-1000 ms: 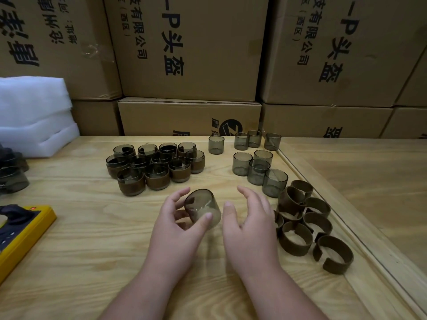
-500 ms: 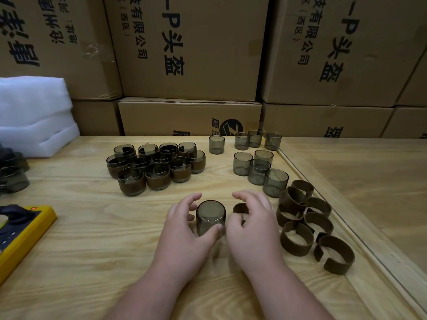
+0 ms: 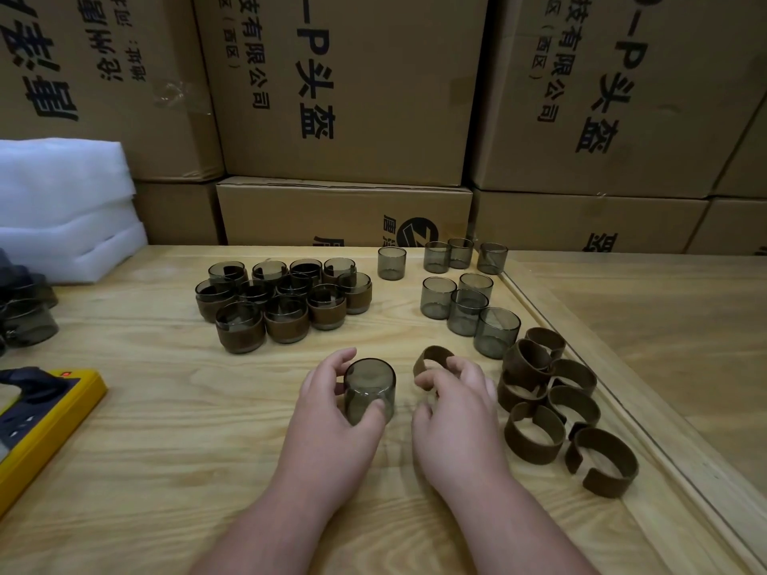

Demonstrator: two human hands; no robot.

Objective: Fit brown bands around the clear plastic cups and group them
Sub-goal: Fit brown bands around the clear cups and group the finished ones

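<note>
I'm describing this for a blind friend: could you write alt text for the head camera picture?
A person's left hand grips an upturned clear cup on a wooden table while the right hand holds a brown band. Banded cups cluster behind, with bare cups and loose bands to the right.

We are holding a smoky grey see-through cup (image 3: 369,390) in our left hand (image 3: 332,417), and our right hand (image 3: 454,412) is pinching a plain brown band (image 3: 431,359). Beyond the held cup, the grouped cups (image 3: 282,302) are showing the same grey above brown wraps. Right of the pinched band, loose bands (image 3: 556,404) are lying in matching brown, with bare grey cups (image 3: 465,292) behind them. The table (image 3: 166,450) is showing pale yellow wood with darker grain streaks. Far left of our grip we are seeing a yellow case (image 3: 45,425) and white foam (image 3: 62,205); tan boxes (image 3: 352,89) with black print are standing behind.
</note>
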